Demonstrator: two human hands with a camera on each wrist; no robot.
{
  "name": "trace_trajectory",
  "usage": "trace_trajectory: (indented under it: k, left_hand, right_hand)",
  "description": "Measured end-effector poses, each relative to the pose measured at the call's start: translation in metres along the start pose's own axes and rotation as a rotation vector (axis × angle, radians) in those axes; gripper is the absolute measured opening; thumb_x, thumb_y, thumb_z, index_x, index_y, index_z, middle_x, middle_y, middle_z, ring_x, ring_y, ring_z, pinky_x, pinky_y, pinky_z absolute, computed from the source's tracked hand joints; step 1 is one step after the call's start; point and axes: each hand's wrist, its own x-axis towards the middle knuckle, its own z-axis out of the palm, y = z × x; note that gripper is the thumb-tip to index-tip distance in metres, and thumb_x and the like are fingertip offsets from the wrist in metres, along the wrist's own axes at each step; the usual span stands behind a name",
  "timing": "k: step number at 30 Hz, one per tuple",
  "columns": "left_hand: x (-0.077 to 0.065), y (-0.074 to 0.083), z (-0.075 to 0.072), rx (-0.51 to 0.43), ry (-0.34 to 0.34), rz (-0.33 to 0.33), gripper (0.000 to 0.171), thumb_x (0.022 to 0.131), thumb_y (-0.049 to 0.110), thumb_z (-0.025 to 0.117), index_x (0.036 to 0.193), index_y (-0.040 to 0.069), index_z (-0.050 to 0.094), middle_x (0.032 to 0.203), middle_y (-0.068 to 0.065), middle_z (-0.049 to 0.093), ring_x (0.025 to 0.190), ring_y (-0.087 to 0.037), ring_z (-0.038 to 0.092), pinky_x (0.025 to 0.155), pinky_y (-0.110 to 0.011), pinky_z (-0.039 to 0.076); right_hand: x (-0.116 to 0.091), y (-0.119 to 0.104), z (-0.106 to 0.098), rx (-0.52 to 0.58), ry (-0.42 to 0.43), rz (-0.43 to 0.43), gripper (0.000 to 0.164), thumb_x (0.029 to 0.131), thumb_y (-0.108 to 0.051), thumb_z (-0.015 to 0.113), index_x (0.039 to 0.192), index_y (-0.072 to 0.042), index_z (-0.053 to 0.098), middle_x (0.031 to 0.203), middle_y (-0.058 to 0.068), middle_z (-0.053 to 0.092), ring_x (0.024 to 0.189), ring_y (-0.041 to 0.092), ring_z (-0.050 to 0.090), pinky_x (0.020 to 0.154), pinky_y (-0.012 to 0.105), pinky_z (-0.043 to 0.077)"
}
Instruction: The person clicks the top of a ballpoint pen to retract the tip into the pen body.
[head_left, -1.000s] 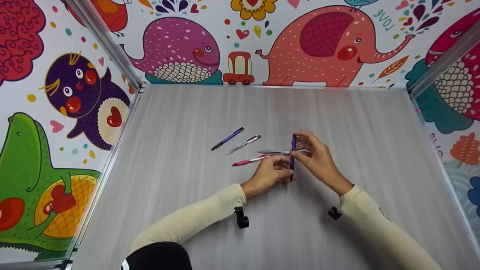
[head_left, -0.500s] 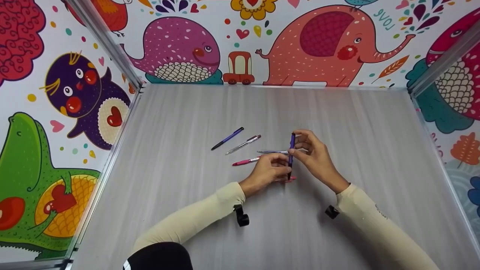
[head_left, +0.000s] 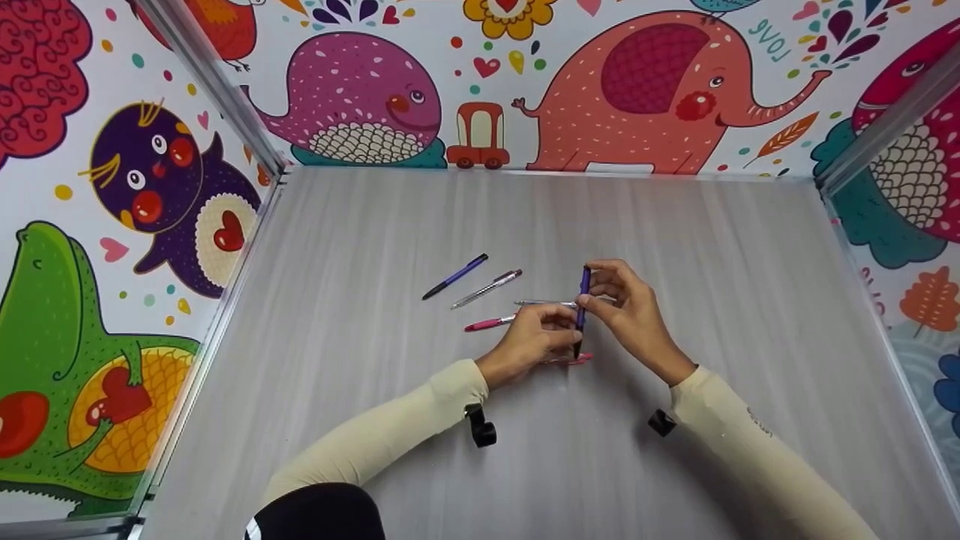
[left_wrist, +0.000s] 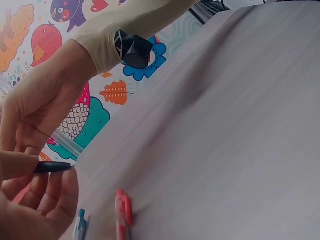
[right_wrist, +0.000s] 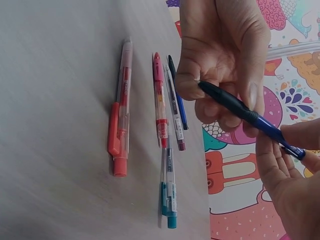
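A blue pen with a black grip [head_left: 582, 315] stands nearly upright in the head view, held between both hands. My left hand [head_left: 525, 341] pinches its black lower end between thumb and fingers. At the upper end, my right hand [head_left: 637, 319] grips the blue barrel, thumb against it. The exposed writing tip shows beside the left fingers in the right wrist view. Under and beside the hands lie a red-clipped clear pen [right_wrist: 122, 110], a pink pen [head_left: 489, 325] and a clear pen with a teal clip [right_wrist: 170, 187]; the left hand partly hides them in the head view.
Farther left on the grey wood-grain table [head_left: 375, 240] lie another blue pen [head_left: 454, 277] and a clear pen with a dark red end [head_left: 486, 289]. Cartoon-printed walls with metal edges enclose the back and sides.
Both hands, with the blue pen between them, have shifted slightly left and away from the body. More of the red-clipped pen shows below the left hand. The pens on the table lie unmoved.
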Motion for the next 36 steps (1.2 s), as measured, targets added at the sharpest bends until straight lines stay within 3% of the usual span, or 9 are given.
trace_trajectory:
  k: [6, 12, 18, 25, 31, 36]
  left_hand:
    - [0.003, 0.000, -0.001, 0.050, 0.003, 0.032, 0.023, 0.096, -0.009, 0.076, 0.119, -0.012, 0.073, 0.100, -0.002, 0.073, 0.090, -0.015, 0.071, 0.076, -0.029, 0.063]
    - [0.006, 0.000, -0.007, 0.224, 0.013, 0.074, 0.018, 0.097, -0.004, 0.078, 0.115, -0.005, 0.077, 0.104, -0.004, 0.077, 0.094, -0.012, 0.071, 0.083, -0.027, 0.061]
    - [0.009, 0.003, -0.016, 0.386, 0.051, 0.106, 0.017, 0.099, -0.001, 0.077, 0.116, 0.001, 0.080, 0.104, -0.005, 0.077, 0.090, -0.010, 0.068, 0.079, -0.024, 0.058]
    - [0.022, 0.006, -0.030, 0.594, 0.111, 0.252, 0.016, 0.099, -0.003, 0.077, 0.114, 0.000, 0.081, 0.106, -0.008, 0.077, 0.093, -0.009, 0.067, 0.087, -0.024, 0.058]
    - [0.032, 0.007, -0.041, 0.745, 0.095, 0.347, 0.016, 0.099, -0.004, 0.076, 0.114, -0.001, 0.081, 0.106, -0.012, 0.076, 0.096, -0.019, 0.069, 0.091, -0.039, 0.060]
    - [0.038, 0.006, -0.049, 0.837, 0.058, 0.396, 0.016, 0.099, -0.003, 0.077, 0.114, -0.001, 0.081, 0.107, -0.012, 0.076, 0.099, -0.029, 0.070, 0.092, -0.039, 0.055]
  right_hand:
    - [-0.001, 0.000, 0.001, -0.017, 0.007, -0.035, 0.049, 0.099, 0.007, 0.078, 0.143, -0.003, 0.062, 0.118, 0.018, 0.069, 0.100, 0.027, 0.072, 0.087, 0.028, 0.063]
    - [-0.003, 0.006, 0.001, -0.015, 0.019, -0.041, 0.057, 0.097, 0.013, 0.075, 0.148, 0.000, 0.052, 0.116, 0.021, 0.065, 0.100, 0.018, 0.074, 0.085, 0.028, 0.064]
    - [-0.002, 0.013, -0.005, 0.009, 0.058, -0.066, 0.040, 0.104, 0.008, 0.069, 0.140, 0.003, 0.050, 0.113, 0.024, 0.069, 0.096, 0.020, 0.075, 0.083, 0.031, 0.064]
    - [0.000, 0.024, -0.012, 0.004, 0.084, -0.075, 0.030, 0.106, 0.006, 0.067, 0.132, 0.005, 0.053, 0.112, 0.023, 0.075, 0.092, 0.025, 0.078, 0.083, 0.031, 0.064]
    - [0.001, 0.031, -0.015, -0.029, 0.101, -0.061, 0.029, 0.102, 0.005, 0.073, 0.129, 0.009, 0.061, 0.112, 0.019, 0.077, 0.092, 0.022, 0.078, 0.086, 0.028, 0.064]
    - [0.003, 0.037, -0.016, -0.037, 0.113, -0.035, 0.027, 0.098, 0.007, 0.077, 0.123, 0.011, 0.066, 0.111, 0.022, 0.075, 0.091, 0.018, 0.077, 0.086, 0.024, 0.063]
